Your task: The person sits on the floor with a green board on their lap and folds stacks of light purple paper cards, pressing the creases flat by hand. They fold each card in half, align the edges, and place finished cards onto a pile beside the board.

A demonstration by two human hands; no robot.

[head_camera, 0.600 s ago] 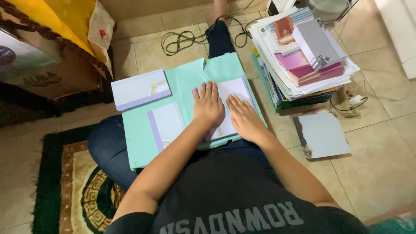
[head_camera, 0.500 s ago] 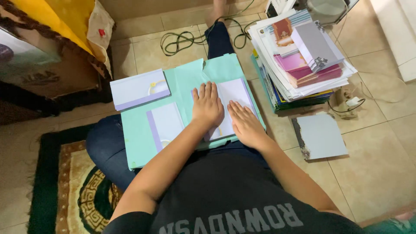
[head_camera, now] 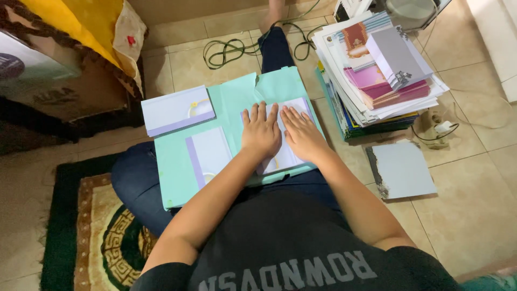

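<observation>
I sit on the floor with a mint-green board (head_camera: 231, 99) across my lap. My left hand (head_camera: 260, 131) and my right hand (head_camera: 301, 132) lie flat, side by side, fingers spread, pressing on a white card with lilac edges (head_camera: 284, 157) at the board's right part. A second white card with a purple stripe (head_camera: 207, 152) lies on the board to the left. A pale lilac card with a gold mark (head_camera: 176, 110) rests at the board's upper left corner.
A tall stack of papers, cards and pink folders (head_camera: 377, 75) stands on the tiles at the right. A grey card (head_camera: 401, 170) lies on the floor beside it. Cables (head_camera: 231, 51) run ahead. A patterned rug (head_camera: 86, 226) lies at left, a cardboard box (head_camera: 59, 81) beyond.
My right hand has slid up and leftward over the white card until it lies next to my left hand. The left hand stays in place.
</observation>
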